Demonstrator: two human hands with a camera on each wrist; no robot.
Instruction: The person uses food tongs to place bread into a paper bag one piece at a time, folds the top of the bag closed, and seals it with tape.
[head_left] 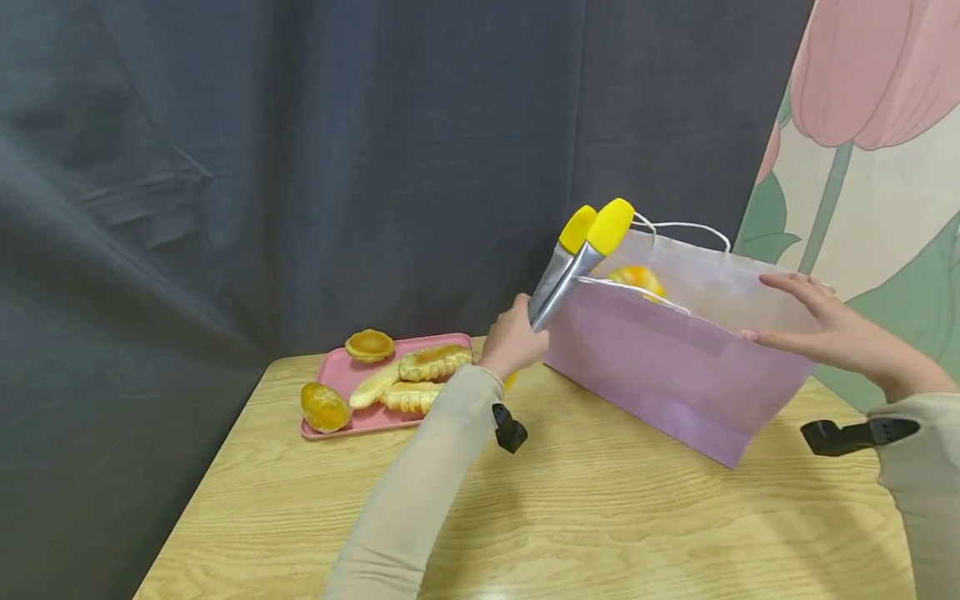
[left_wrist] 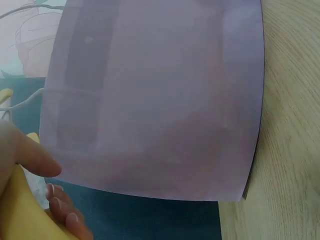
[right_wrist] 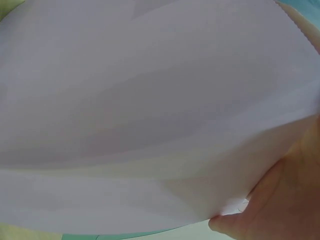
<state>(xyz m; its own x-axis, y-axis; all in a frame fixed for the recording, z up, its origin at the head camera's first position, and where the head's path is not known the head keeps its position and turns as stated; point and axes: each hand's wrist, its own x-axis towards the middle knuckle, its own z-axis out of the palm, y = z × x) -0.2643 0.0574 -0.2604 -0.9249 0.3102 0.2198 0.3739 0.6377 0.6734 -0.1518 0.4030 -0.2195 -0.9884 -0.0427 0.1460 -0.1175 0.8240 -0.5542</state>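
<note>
A pair of tongs [head_left: 562, 275] with silver arms and yellow tips is held in my left hand [head_left: 516, 337], tips pointing up at the left end of the bag's mouth. In the left wrist view the yellow handle [left_wrist: 25, 210] lies within that hand's fingers. The lilac paper bag [head_left: 667, 367] stands tilted on the table, its mouth wide. Inside it an orange-yellow bun [head_left: 636, 279] shows behind a white cord handle. At the bag's right end is my right hand [head_left: 840, 329], thumb and fingers spread at the rim; its thumb [right_wrist: 227, 225] shows along the bag's edge.
A pink tray [head_left: 341, 371] at the table's back left bears several pastries, among them an egg tart [head_left: 370, 345] and a round bun [head_left: 325, 407]. Behind the wooden table [head_left: 300, 508] hangs a dark curtain [head_left: 420, 167]; a flowered wall covering [head_left: 885, 200] is at right.
</note>
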